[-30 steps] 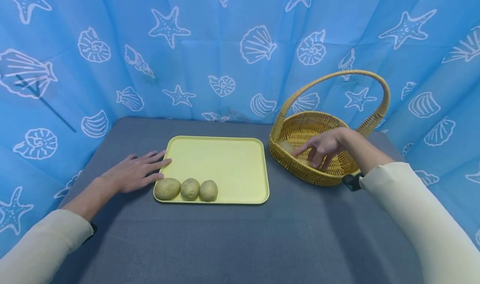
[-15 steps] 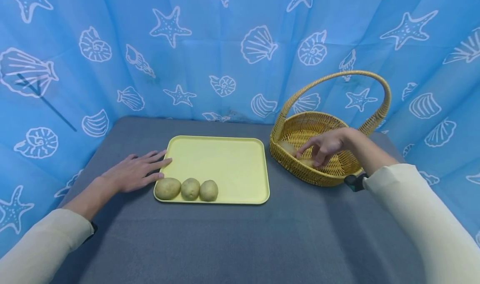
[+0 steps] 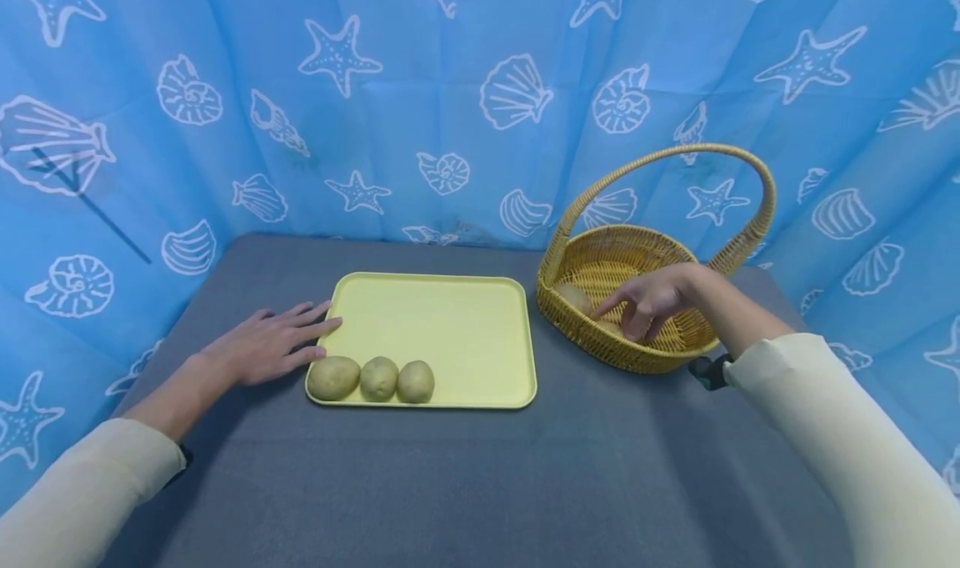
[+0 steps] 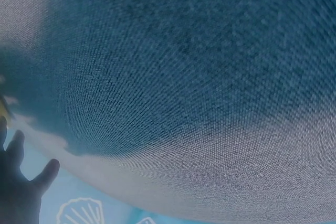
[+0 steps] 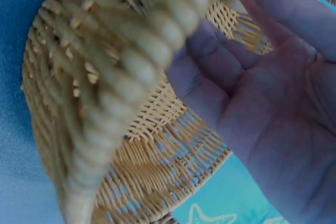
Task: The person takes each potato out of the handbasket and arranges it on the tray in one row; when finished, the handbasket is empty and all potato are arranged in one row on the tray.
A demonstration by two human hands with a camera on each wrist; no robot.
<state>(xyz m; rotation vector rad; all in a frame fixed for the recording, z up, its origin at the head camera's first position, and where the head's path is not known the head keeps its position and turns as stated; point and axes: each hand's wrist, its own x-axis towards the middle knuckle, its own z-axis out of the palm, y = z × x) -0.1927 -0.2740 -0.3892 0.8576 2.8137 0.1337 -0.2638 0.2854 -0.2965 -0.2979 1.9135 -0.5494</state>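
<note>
At the left, my left hand (image 3: pixel 258 347) lies with its fingers spread, fingertips on the left rim of a yellow tray (image 3: pixel 450 326). Three potatoes (image 3: pixel 378 379) sit in a row along the tray's near edge, from its left corner. My right hand (image 3: pixel 656 299) reaches over the near side of a wicker basket (image 3: pixel 592 343). Its thumb and fingers bend around a potato (image 3: pixel 611 328) low inside, which is mostly hidden by hand and rim. Another potato (image 3: pixel 573 297) lies beside it against the basket's left wall. The right wrist view shows curled fingers (image 5: pixel 210 77) behind the rim.
The basket's tall arched handle (image 3: pixel 675 155) rises above my right hand. A grey cloth (image 3: pixel 480 485) covers the table. Behind it hangs a blue curtain (image 3: pixel 420 92) with shells and starfish.
Inside the basket, my right fingers and thumb have drawn closer around the potato. My left hand, the tray and its potatoes keep their places.
</note>
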